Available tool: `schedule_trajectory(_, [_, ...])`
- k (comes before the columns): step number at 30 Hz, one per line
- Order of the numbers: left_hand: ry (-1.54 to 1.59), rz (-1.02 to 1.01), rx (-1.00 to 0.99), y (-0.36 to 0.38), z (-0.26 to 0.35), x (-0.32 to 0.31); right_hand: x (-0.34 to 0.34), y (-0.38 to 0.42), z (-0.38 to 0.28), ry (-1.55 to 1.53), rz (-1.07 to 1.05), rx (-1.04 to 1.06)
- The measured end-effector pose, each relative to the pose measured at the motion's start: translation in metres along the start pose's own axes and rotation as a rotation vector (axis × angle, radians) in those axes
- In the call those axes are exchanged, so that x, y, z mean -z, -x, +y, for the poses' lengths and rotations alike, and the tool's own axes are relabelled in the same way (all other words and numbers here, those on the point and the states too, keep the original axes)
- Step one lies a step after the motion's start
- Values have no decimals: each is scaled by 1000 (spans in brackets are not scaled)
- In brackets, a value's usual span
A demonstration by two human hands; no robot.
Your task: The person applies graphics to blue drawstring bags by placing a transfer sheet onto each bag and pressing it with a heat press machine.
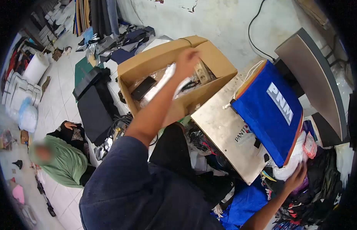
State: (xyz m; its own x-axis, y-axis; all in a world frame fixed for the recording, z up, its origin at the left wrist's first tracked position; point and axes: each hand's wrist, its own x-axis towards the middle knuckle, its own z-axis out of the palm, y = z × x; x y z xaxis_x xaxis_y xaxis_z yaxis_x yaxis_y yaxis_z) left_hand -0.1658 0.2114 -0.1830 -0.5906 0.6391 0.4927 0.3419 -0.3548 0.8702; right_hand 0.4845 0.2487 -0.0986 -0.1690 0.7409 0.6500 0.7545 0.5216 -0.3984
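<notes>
My left hand is raised over the cardboard box, above a power strip inside it; its fingers are blurred by motion. A black phone-like slab and a white strip lie in the box among clear plastic. My right hand reaches to a white plastic bundle, its fingers stretched out at the edge. Above that hand, a blue drawstring bag marked PNM lies on a pale board, its white cord trailing at the upper corner.
A monitor stands tilted at the right. Dark cloth is heaped below it. A black case-like object rests on the tiled floor to the left. Another person in a green covering sits at the lower left. Fabric scraps lie along the wall.
</notes>
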Motion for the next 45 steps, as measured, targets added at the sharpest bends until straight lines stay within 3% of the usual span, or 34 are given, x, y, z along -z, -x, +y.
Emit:
schedule_trajectory(2, [-141,168,169,20,-34,73,17,57,0,-58,122,-169])
schedule_trajectory(4, [-740,-23,443,44,-58,126,26,112,-8,77,186,-296])
schedule_trajectory(6, [-896,-245,589,76,-129,154,26,166,-9,5,187,-360])
schedule_trajectory(7, [-992,-365,631,87,-146,155,26,189,-11,6,147,-384])
schedule_trajectory(13, [-1397,-485,672,102,-140,109,18,262,-64,71,-84,-517])
schedule_trajectory(14, [-1389,-496,681,99,-135,106,19,267,-72,79,-172,-572])
schedule_trajectory(17, [-1393,-477,641,94,-124,112,16,285,-90,-17,-149,-610])
schedule_trajectory(21, [-1121,-396,660,99,-139,148,5,289,-106,-9,-264,-621])
schedule_trajectory(24, [-905,-329,431,96,-135,171,-9,287,-110,-27,-322,-555])
schedule_trajectory(27, [-899,-468,606,88,-105,184,-22,281,-114,-81,-355,-504])
schedule_trajectory(31, [-1164,-730,620,108,-80,187,-42,282,-104,-198,-436,-587])
schedule_trajectory(36, [-1261,-690,543,130,-87,167,-57,284,-107,-247,-511,-533])
schedule_trajectory(39, [-1248,-766,538,133,-104,162,-53,293,-109,-243,-544,-594])
schedule_trajectory(41, [-1278,-737,440,134,-110,163,-46,299,-112,-217,-531,-605])
schedule_trajectory(45, [-1193,-692,424,130,-98,162,-34,320,-105,-151,-545,-635])
